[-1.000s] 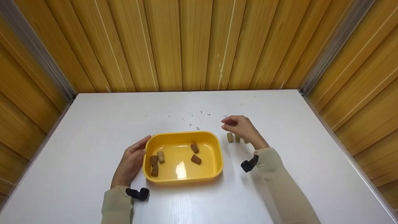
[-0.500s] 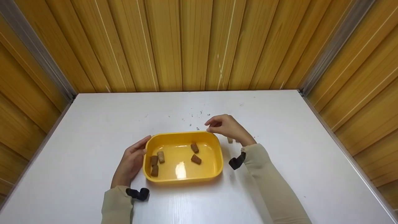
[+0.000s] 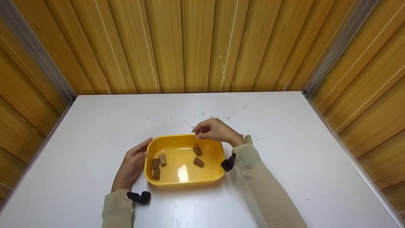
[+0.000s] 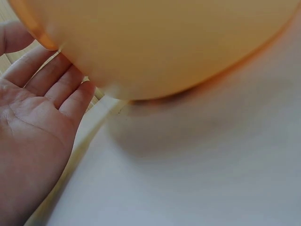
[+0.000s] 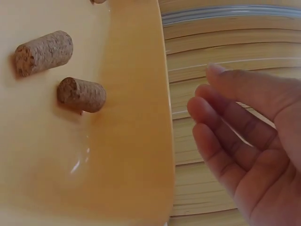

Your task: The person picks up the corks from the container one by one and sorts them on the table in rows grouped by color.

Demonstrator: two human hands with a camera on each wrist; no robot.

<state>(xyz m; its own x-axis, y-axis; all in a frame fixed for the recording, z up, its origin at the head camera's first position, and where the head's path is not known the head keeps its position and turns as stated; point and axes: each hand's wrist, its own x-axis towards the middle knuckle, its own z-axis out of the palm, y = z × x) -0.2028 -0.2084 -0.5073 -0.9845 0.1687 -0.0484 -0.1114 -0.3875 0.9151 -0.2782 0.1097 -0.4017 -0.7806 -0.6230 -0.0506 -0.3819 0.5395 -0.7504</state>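
Five corks [image 3: 162, 159] are held in tray [image 3: 171, 182]; it is touched by left hand [image 3: 134, 161], fingers relaxed. Right hand [image 3: 213, 130] is unloaded, fingers loose. Outside corks [image 3: 248, 139] are seen in head view only.

No readable text or numbers.
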